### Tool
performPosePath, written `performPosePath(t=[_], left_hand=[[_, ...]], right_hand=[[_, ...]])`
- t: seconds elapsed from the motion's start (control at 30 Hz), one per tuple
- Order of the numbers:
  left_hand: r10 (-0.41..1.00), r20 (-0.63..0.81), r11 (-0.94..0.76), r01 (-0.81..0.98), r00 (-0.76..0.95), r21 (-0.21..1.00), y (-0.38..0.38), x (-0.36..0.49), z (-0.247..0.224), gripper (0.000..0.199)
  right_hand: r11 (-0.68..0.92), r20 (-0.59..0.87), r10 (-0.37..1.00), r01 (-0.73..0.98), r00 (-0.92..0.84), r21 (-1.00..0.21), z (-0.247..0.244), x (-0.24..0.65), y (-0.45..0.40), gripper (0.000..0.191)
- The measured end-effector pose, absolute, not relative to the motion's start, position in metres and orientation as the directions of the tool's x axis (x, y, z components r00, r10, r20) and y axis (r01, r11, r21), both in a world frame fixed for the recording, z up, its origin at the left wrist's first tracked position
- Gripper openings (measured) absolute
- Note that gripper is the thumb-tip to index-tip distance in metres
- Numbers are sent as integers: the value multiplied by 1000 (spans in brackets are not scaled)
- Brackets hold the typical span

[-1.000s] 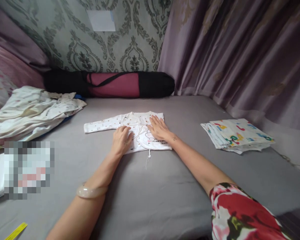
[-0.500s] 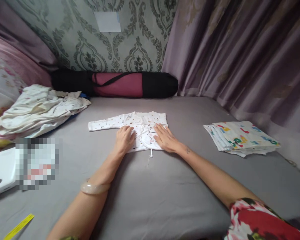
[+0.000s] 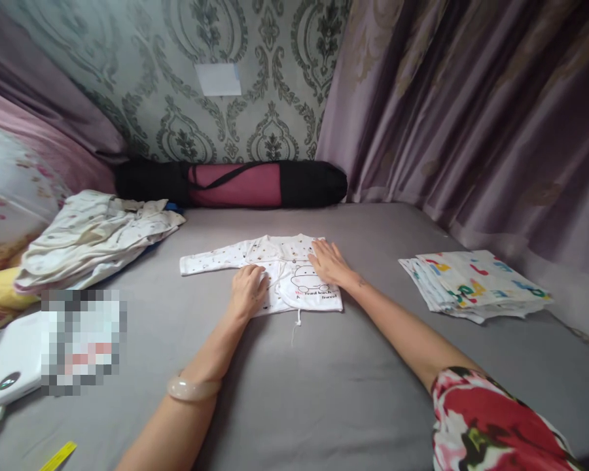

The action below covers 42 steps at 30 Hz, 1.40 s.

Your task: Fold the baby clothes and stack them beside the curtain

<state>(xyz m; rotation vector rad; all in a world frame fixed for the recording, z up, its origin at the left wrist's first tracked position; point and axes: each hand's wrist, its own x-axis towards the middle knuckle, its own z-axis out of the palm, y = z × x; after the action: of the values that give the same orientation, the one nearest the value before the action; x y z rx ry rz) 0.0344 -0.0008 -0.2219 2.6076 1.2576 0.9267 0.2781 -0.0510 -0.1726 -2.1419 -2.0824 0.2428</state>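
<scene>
A small white baby shirt [image 3: 285, 288] with tiny dots and a cartoon car print lies spread on the grey sheet. One sleeve [image 3: 211, 259] stretches out to the left, and a thin tie string [image 3: 298, 318] hangs from the lower hem. My left hand [image 3: 249, 292] rests on the shirt's left side, fingers slightly bent against the cloth, gripping no visible fold. Flat on the upper right of the shirt lies my right hand [image 3: 331, 263], fingers stretched out. It covers the right shoulder, where any second sleeve is hidden.
A folded cloth stack with colourful prints [image 3: 476, 281] lies at right. To the left are a heap of pale clothes [image 3: 88, 235], a white device with a cable [image 3: 14, 360] and a yellow strip [image 3: 59, 456]. A long black and maroon bag [image 3: 235, 184] lies along the wall.
My right hand has slid up the shirt from the printed front to the shoulder, uncovering the car print and lettering. My left hand stays on the left side. The camera view has tilted up slightly.
</scene>
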Motion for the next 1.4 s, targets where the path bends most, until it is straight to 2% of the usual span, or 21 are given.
performPosePath(t=[0.1, 0.17, 0.43, 0.57, 0.77, 0.9, 1.0, 1.13, 1.27, 1.4], left_hand=[[740, 474, -654, 678, 477, 337, -3, 35, -220, 18], [755, 465, -637, 687, 463, 350, -4, 36, -220, 18], [787, 443, -598, 705, 428, 382, -5, 38, -224, 18], [797, 414, -591, 708, 440, 386, -5, 37, -225, 19], [808, 380, -583, 706, 451, 401, -6, 38, -223, 19], [810, 371, -580, 715, 454, 391, -8, 38, -219, 18], [825, 352, -559, 726, 442, 400, -10, 39, -216, 17], [821, 348, -566, 718, 452, 404, -12, 39, -212, 16], [828, 329, -557, 728, 453, 399, -12, 39, -210, 15], [833, 317, -552, 731, 454, 402, -12, 38, -211, 16]], right_hand=[[-176, -47, 984, 968, 170, -180, -176, 284, -29, 66], [-206, -67, 978, 966, 198, -154, -183, 285, -21, 68], [-179, -40, 984, 979, 176, -100, -207, 295, -4, 70], [-136, 9, 990, 983, 138, -120, -214, 282, 3, 69], [-122, -40, 992, 980, 117, -157, -209, 265, 6, 67], [3, 1, 1000, 978, -3, -209, -206, 249, 8, 63], [60, -51, 996, 969, -75, -241, -204, 236, 7, 63], [60, -68, 995, 972, -77, -227, -202, 226, 17, 64], [202, 0, 978, 953, -207, -226, -200, 207, 36, 61], [253, -53, 961, 942, -270, -220, -195, 187, 48, 61]])
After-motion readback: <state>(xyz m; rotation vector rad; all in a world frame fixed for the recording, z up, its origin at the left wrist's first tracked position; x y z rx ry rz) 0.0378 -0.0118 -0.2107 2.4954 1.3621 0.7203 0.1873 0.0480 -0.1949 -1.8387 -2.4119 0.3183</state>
